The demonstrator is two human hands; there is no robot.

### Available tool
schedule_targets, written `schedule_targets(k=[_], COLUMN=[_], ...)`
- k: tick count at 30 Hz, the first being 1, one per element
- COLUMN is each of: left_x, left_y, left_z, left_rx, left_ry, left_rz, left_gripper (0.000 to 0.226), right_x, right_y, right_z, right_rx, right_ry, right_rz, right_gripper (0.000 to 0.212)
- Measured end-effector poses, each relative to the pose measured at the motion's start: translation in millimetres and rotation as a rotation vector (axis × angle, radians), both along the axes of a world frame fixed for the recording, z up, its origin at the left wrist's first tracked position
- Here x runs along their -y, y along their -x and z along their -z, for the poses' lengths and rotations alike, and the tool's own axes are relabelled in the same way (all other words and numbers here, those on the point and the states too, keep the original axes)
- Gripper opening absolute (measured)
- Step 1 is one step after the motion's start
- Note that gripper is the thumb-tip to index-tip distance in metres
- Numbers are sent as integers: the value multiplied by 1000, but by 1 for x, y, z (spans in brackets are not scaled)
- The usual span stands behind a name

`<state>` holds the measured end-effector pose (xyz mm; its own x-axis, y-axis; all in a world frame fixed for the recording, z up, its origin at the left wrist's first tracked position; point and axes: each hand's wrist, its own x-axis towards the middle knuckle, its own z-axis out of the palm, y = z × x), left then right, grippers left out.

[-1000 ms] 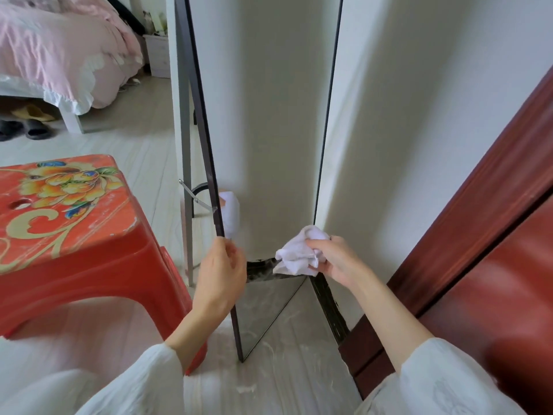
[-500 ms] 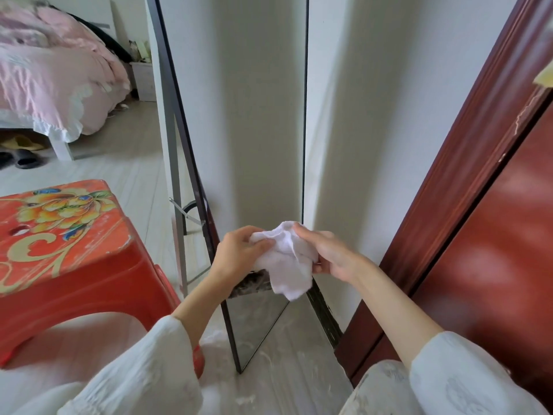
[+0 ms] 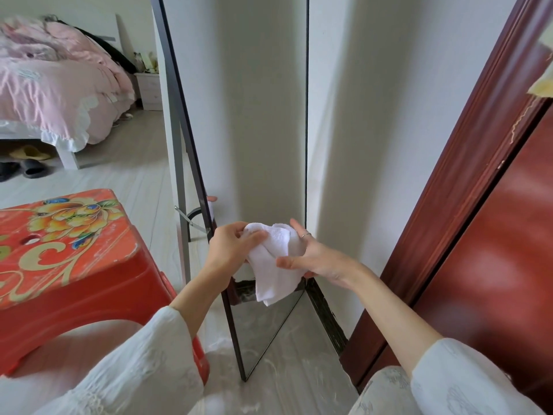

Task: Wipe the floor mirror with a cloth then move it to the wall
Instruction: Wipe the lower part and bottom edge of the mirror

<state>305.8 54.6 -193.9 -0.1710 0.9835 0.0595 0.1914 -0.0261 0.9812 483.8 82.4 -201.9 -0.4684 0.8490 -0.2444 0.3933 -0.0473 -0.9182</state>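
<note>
Against the white wall (image 3: 374, 115) the floor mirror (image 3: 254, 130) stands almost upright in its thin dark frame, its right edge close to the wall corner and its foot on the pale floor (image 3: 131, 181). Left of it sits a red stool (image 3: 59, 250), with a bed (image 3: 54, 85) well behind, and a dark red door frame (image 3: 466, 175) runs up the right side. A second ago my left hand (image 3: 230, 250) was gripping the mirror's left edge; now it has let go and come over to the white cloth (image 3: 275, 265), so nothing steadies the mirror. The left fingers (image 3: 254, 236) pinch the cloth's upper fold, while my right hand (image 3: 317, 259) cups it from the other side, thumb pressed onto the fabric. The cloth hangs between both hands, just in front of the lower glass. I judge that I am refolding it for a fresh face, so wiping is paused, and the move to the wall comes later.
</note>
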Motion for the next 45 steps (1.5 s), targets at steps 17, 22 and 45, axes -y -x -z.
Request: schedule_targets(k=[17,22,45], left_x=[-4,-3,-2], left_y=[13,23,24], left_z=[6,8,13], left_rx=[-234,-485,-212], left_ry=[-38,-63,220], left_rz=[-2,-120,81], left_gripper=[37,32,17], right_x=[-11,-22,-16], right_y=[11,-2,-29], right_z=[20,16,12], right_rx=[37,-357,-591], right_ry=[-243,69,415], right_rz=[304,634,872], right_gripper=[47,29,23])
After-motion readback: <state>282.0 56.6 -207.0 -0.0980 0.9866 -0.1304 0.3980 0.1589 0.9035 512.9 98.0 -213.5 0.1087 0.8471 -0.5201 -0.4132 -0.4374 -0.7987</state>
